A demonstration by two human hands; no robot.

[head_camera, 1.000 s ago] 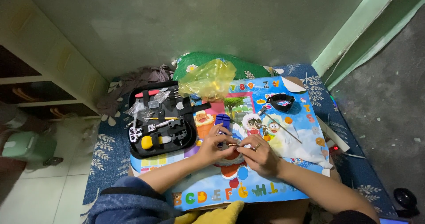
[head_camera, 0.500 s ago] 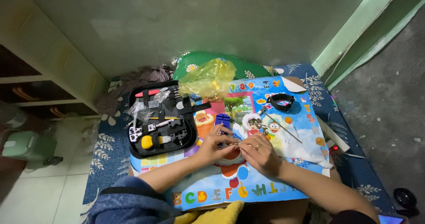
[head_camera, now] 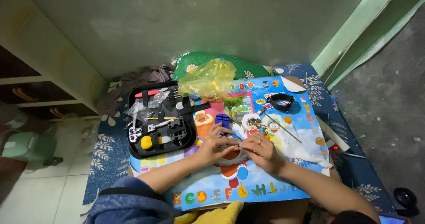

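1. A small thin piece [head_camera: 239, 147] sits pinched between the fingertips of both hands, right where they meet over the middle of the colourful cartoon mat [head_camera: 283, 179]. It is too small to tell what it is.
2. The left hand [head_camera: 217, 144] comes in from the lower left, fingers curled and closed, tips pressed against the piece from its left side.
3. The right hand [head_camera: 262, 149] comes in from the lower right, fingers bent and closed on the same piece from the right. A ring shows on one finger.
4. The two hands touch at the fingertips and hover just above the mat.
5. A small blue tool [head_camera: 222, 119] stands on the mat just beyond the left hand's fingers.
6. A thin rod [head_camera: 283, 129] lies slanted on the mat just beyond the right hand, over a white cloth [head_camera: 301, 149].
7. A black watch strap [head_camera: 281, 101], curled into a loop, lies farther up on the mat's right part.
8. An open black tool case [head_camera: 161, 120] lies left of the hands, holding small metal tools and a yellow-handled one [head_camera: 147, 141].
9. A crumpled yellow plastic bag [head_camera: 207, 79] lies at the far edge of the mat, against a green flowered cushion [head_camera: 248, 67].
10. Everything rests on a blue patterned cloth [head_camera: 106, 153].
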